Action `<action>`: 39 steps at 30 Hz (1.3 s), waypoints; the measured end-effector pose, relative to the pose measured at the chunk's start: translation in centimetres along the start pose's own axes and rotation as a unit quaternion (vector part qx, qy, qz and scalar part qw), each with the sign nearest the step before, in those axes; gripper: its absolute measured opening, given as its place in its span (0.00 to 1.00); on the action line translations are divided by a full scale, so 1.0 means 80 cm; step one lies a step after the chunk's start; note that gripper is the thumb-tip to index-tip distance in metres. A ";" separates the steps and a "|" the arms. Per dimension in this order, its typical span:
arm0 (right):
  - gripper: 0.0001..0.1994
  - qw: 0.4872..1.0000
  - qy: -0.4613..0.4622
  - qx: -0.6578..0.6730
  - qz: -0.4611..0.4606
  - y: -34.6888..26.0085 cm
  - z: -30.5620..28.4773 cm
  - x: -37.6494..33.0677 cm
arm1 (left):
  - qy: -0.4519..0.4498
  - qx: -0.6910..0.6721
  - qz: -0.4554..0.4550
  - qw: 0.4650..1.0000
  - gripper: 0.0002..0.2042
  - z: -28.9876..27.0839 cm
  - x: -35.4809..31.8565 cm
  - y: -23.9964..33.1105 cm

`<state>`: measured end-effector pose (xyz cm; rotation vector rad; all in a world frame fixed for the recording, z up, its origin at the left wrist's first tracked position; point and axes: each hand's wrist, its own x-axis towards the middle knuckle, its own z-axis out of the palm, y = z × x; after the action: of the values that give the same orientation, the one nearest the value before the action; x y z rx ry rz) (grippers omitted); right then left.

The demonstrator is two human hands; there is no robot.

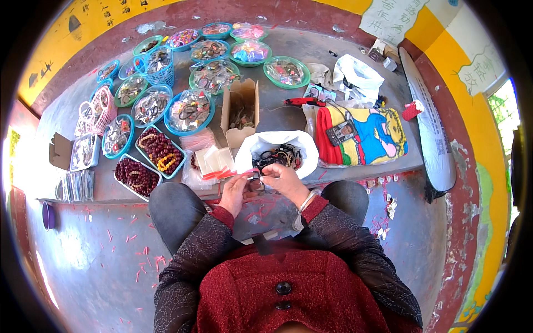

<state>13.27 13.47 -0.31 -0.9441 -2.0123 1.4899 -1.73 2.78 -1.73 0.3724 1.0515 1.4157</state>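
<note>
My left hand (234, 194) and my right hand (284, 182) meet above my knees, both pinching a small dark bracelet (255, 184) between the fingertips. A thin red strip sticks out from my left fingers. Right behind my hands an open white plastic bag (302, 149) holds a tangle of dark bracelets (277, 155). To its left lies a stack of small clear packets with red strips (215, 162).
A grey concrete ledge (288, 117) carries several round baskets of trinkets (189, 111), trays of dark red beads (160, 149), an open cardboard box (241, 111), a colourful folded cloth (363, 136) with a phone on it, and red scissors (302, 101). Red scraps litter the floor.
</note>
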 end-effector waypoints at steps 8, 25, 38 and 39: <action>0.07 0.988 0.045 -0.127 -0.076 -0.013 0.012 -0.006 | -0.019 -0.009 -0.003 1.000 0.16 -0.002 -0.003 0.000; 0.08 0.966 0.003 0.213 0.149 -0.023 0.005 -0.001 | -0.014 -0.076 -0.038 0.996 0.10 -0.007 0.003 -0.003; 0.08 0.958 -0.009 0.247 0.143 -0.019 0.005 -0.002 | -0.002 -0.125 -0.013 0.992 0.13 0.006 -0.006 0.009; 0.09 0.960 -0.016 0.244 0.139 -0.020 0.005 -0.003 | -0.023 -0.125 -0.013 0.992 0.13 0.005 -0.006 0.012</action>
<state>12.76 12.80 1.08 -1.0144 -1.4564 2.0386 -1.90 2.68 -0.60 0.2069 0.8279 1.4883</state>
